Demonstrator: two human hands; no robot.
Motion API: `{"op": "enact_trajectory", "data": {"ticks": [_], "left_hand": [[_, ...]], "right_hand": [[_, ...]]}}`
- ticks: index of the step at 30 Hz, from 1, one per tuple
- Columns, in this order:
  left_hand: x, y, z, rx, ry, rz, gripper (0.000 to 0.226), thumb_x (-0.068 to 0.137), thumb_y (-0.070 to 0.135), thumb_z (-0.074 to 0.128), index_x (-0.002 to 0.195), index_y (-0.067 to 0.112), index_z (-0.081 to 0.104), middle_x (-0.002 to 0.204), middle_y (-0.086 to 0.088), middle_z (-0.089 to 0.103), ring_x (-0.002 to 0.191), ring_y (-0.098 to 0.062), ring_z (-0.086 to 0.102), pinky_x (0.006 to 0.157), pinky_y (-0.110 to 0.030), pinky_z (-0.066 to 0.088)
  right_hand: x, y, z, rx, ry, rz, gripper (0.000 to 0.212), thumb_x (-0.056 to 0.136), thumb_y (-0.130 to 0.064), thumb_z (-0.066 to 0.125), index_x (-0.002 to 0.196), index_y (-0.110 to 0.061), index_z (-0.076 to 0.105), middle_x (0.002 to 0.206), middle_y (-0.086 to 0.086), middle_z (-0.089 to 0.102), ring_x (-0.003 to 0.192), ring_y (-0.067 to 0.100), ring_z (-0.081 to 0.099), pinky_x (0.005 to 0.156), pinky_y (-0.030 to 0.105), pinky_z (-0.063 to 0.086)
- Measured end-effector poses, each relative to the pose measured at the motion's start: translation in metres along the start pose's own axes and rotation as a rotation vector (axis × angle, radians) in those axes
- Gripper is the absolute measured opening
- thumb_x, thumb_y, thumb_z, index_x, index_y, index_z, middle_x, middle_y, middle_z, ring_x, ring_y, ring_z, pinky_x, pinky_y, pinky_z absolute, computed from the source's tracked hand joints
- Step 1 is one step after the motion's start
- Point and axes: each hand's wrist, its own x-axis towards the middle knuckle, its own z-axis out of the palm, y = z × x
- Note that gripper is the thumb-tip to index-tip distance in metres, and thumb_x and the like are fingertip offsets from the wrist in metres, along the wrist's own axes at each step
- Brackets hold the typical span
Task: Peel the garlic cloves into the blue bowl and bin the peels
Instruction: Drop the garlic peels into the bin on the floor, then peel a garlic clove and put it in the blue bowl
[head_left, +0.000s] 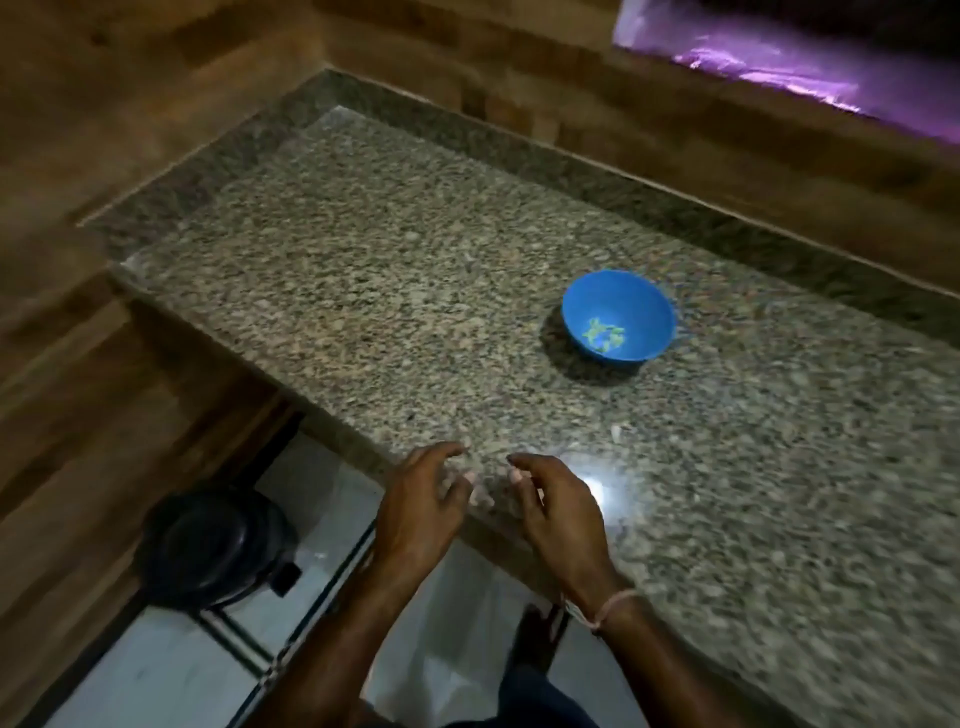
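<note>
A blue bowl (618, 315) stands on the granite counter (363, 291), right of centre, with several small pale cloves in its bottom. My left hand (423, 499) and my right hand (558, 506) hover side by side over the counter's near edge, fingers loosely curled and facing each other. I see nothing held in either. A small pale scrap (616, 431) lies on the counter beyond my right hand. The frame is blurred.
A black round bin (213, 545) sits on the white tiled floor below the counter's left end. Wood-panelled walls surround the counter. A purple plastic sheet (789, 57) lies at the top right. My foot (535, 639) is visible below the edge.
</note>
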Motion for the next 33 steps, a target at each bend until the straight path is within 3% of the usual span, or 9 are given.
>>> {"op": "enact_trajectory", "data": {"ticks": [3, 6, 11, 13, 18, 23, 29, 33], "left_hand": [[0.012, 0.025, 0.034, 0.004, -0.021, 0.038, 0.035, 0.097, 0.027, 0.070, 0.131, 0.026, 0.066, 0.133, 0.004, 0.064, 0.117, -0.017, 0.063, 0.097, -0.040, 0.056], [0.028, 0.045, 0.061, 0.048, -0.043, 0.035, 0.030, 0.096, 0.021, 0.071, 0.126, 0.022, 0.069, 0.118, 0.005, 0.067, 0.099, -0.011, 0.065, 0.086, -0.030, 0.056], [0.060, 0.060, 0.093, 0.101, -0.069, 0.065, 0.018, 0.089, 0.017, 0.076, 0.099, 0.028, 0.066, 0.091, 0.008, 0.066, 0.079, -0.011, 0.067, 0.072, -0.037, 0.059], [0.070, 0.066, 0.104, 0.156, -0.090, 0.122, 0.018, 0.087, 0.018, 0.078, 0.094, 0.027, 0.064, 0.088, 0.009, 0.061, 0.078, -0.011, 0.062, 0.067, -0.033, 0.053], [0.081, 0.066, 0.121, 0.277, -0.123, 0.279, 0.018, 0.089, 0.021, 0.075, 0.087, 0.030, 0.061, 0.086, 0.012, 0.054, 0.078, -0.007, 0.052, 0.059, -0.028, 0.035], [0.083, 0.068, 0.123, 0.427, -0.128, 0.415, 0.020, 0.088, 0.012, 0.077, 0.082, 0.024, 0.061, 0.085, 0.007, 0.058, 0.083, -0.017, 0.054, 0.061, -0.033, 0.041], [0.102, 0.099, 0.111, 0.245, -0.007, 0.416, 0.022, 0.093, 0.002, 0.063, 0.091, 0.022, 0.056, 0.084, 0.008, 0.057, 0.080, -0.015, 0.050, 0.057, -0.035, 0.040], [0.152, 0.149, 0.106, 0.206, 0.098, 0.481, 0.011, 0.095, 0.009, 0.068, 0.096, 0.018, 0.062, 0.090, 0.005, 0.064, 0.085, -0.015, 0.053, 0.061, -0.031, 0.036]], "right_hand": [[0.012, 0.028, -0.028, -0.050, 0.008, 0.016, 0.028, 0.107, -0.035, 0.055, 0.128, -0.026, 0.070, 0.126, -0.006, 0.070, 0.110, 0.015, 0.067, 0.089, 0.037, 0.056], [0.019, 0.059, -0.051, -0.099, 0.030, 0.031, 0.030, 0.104, -0.031, 0.060, 0.132, -0.024, 0.069, 0.131, -0.003, 0.068, 0.112, 0.018, 0.068, 0.089, 0.037, 0.057], [0.032, 0.097, -0.075, -0.095, 0.178, 0.145, 0.030, 0.098, -0.014, 0.064, 0.124, -0.027, 0.066, 0.119, -0.005, 0.063, 0.107, 0.020, 0.067, 0.082, 0.028, 0.056], [0.042, 0.108, -0.080, -0.155, 0.217, 0.161, 0.034, 0.093, -0.012, 0.068, 0.125, -0.023, 0.065, 0.119, 0.001, 0.062, 0.107, 0.025, 0.065, 0.081, 0.040, 0.058], [0.068, 0.113, -0.091, -0.271, 0.153, 0.209, 0.037, 0.086, -0.015, 0.079, 0.120, -0.018, 0.063, 0.120, 0.005, 0.056, 0.112, 0.030, 0.053, 0.078, 0.044, 0.052], [0.078, 0.112, -0.090, -0.288, 0.154, 0.222, 0.039, 0.088, -0.019, 0.081, 0.121, -0.021, 0.060, 0.121, 0.002, 0.051, 0.111, 0.027, 0.049, 0.075, 0.044, 0.052], [0.081, 0.112, -0.086, -0.230, 0.199, 0.263, 0.038, 0.089, -0.021, 0.081, 0.121, -0.024, 0.061, 0.119, -0.003, 0.051, 0.109, 0.023, 0.050, 0.075, 0.040, 0.050], [0.091, 0.106, -0.082, -0.107, 0.261, 0.303, 0.028, 0.092, -0.024, 0.077, 0.116, -0.025, 0.063, 0.112, -0.006, 0.052, 0.105, 0.020, 0.054, 0.079, 0.037, 0.050]]}}
